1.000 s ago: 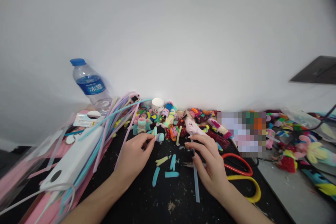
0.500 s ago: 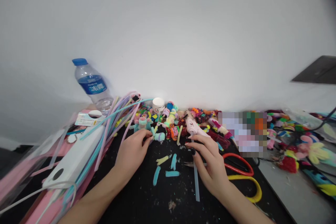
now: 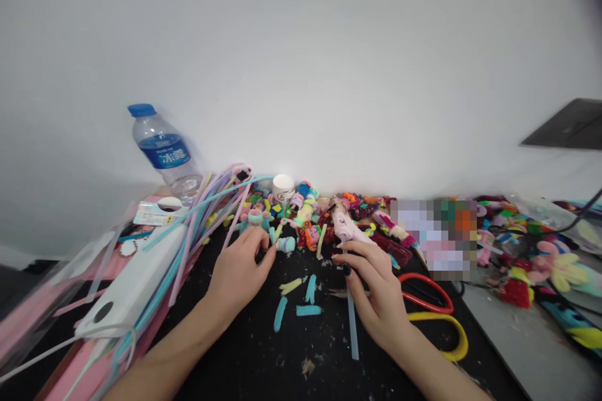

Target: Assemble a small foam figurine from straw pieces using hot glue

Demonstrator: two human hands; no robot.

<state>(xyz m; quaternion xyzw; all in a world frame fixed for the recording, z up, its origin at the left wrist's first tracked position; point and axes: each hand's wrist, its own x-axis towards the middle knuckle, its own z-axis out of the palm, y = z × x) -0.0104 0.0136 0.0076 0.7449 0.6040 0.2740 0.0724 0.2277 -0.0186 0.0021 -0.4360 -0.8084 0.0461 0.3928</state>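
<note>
My left hand (image 3: 242,266) rests at the back of the black work surface, fingers curled and thumb apart from the index finger. Its thumb tip lies beside a small teal-and-lilac fuzzy figure (image 3: 285,244), and a teal and pink fuzzy figure (image 3: 255,218) sits just beyond the fingers. My right hand (image 3: 376,285) is wrapped over a pale pink glue gun (image 3: 345,224), partly hiding it. A translucent glue stick (image 3: 352,329) runs out of its rear under my fingers. Short teal pieces (image 3: 309,311) and a yellow piece (image 3: 291,286) lie between my hands.
Scissors with red and yellow handles (image 3: 458,338) lie right of my right hand. Left are pipe cleaners (image 3: 188,244), a white power strip (image 3: 132,282) with a cable, and a water bottle (image 3: 164,150). A white cup (image 3: 283,188) and several fuzzy crafts line the wall.
My left hand has shifted slightly, its thumb and index finger now farther apart beside the small figure. My right hand, the glue gun and the cut pieces stay put.
</note>
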